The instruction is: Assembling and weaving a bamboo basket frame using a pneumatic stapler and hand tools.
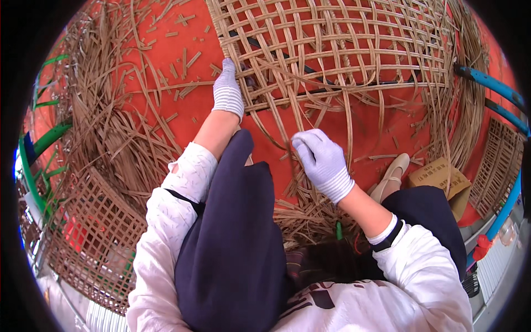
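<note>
Currently the left hand, gloved, is pressing flat on the lower left edge of the woven mat lying on the red floor, fingers extended and holding nothing. The right hand is pinching a loose strip trailing from the mat's near edge — fingers closed on it. Judged good practice: keeping the mat pinned while drawing the strip taut and flat — kinks are likely otherwise. Spare strips are lying heaped at left.
</note>
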`<control>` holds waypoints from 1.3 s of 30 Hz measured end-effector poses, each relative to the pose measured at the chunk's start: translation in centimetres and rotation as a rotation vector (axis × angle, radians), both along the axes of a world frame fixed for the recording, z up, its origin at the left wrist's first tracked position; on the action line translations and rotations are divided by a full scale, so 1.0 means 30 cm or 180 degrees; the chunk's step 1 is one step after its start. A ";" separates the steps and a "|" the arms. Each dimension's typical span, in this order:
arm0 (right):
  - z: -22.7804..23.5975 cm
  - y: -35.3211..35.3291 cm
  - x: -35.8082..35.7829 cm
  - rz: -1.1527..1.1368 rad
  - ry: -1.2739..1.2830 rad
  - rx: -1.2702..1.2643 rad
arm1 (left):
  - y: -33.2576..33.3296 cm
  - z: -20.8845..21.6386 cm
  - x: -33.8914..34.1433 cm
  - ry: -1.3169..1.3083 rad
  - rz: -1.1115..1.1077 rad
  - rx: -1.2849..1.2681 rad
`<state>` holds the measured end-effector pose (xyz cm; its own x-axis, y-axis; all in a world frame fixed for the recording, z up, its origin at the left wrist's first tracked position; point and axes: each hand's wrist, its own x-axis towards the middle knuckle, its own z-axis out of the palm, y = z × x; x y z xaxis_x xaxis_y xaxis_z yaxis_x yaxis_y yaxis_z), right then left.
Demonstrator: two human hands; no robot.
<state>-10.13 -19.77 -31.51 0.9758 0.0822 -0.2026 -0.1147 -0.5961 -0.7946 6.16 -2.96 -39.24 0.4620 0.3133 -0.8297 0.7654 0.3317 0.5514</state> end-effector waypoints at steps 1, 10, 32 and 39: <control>-0.005 -0.001 0.016 -0.0079 0.0015 0.0041 | 0.003 0.006 0.000 -0.0001 0.0001 0.0008; -0.187 0.043 0.115 -0.1152 0.1495 0.0808 | 0.016 -0.027 -0.011 -0.0227 0.0002 -0.0162; -0.072 -0.111 -0.266 0.0181 0.1726 0.0165 | 0.024 -0.011 0.053 -0.0151 0.0278 -0.0186; -0.050 -0.070 -0.137 0.0732 0.1489 -0.0739 | 0.017 -0.004 0.046 -0.0211 0.0226 -0.0116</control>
